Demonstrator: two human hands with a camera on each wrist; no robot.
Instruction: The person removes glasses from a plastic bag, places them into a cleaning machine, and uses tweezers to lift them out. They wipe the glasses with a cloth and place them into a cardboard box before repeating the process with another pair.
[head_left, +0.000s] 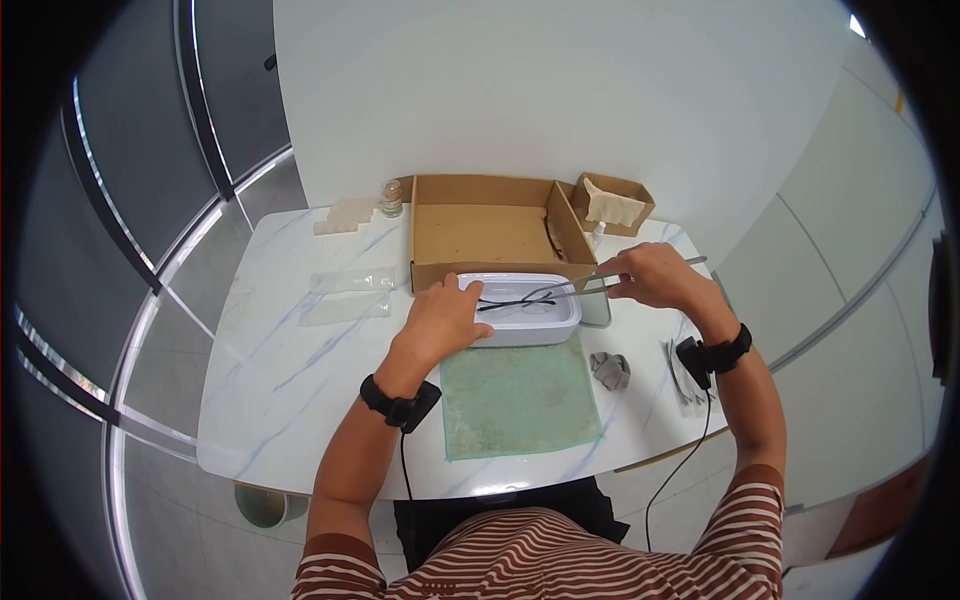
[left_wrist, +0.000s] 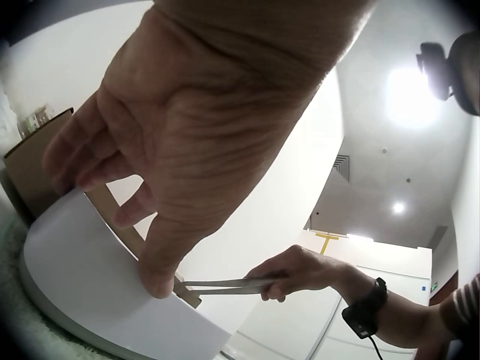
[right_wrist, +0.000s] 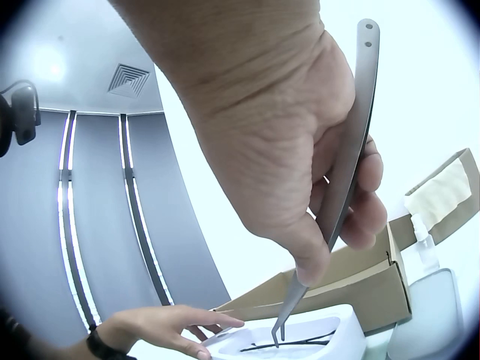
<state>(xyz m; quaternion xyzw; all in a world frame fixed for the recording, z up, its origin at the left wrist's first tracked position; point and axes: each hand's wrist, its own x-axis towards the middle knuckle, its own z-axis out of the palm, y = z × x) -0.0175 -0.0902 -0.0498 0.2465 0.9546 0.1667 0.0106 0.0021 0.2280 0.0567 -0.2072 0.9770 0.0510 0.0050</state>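
Observation:
A white oval tub (head_left: 528, 337) stands behind a green mat, with thin dark eyeglass temple arms (head_left: 497, 304) lying crossed inside. My left hand (head_left: 438, 320) rests over the tub's left end, fingers spread and fairly straight; in the left wrist view its thumb touches the white outer wall (left_wrist: 82, 262). From the right, my right hand (head_left: 655, 275) grips long metal tweezers (right_wrist: 351, 161) between thumb and fingers. The bent tweezer tips reach down into the tub, at the dark pieces in the right wrist view; whether they pinch one, I cannot tell.
An open cardboard box (head_left: 480, 222) stands directly behind the tub, a smaller box (head_left: 640, 217) with a cloth at its right. Around the mat (head_left: 520, 405) lie a grey crumpled cloth (head_left: 610, 371), clear plastic bags (head_left: 345, 308) and metal pieces at the right. A jar (head_left: 391, 199) stands back left.

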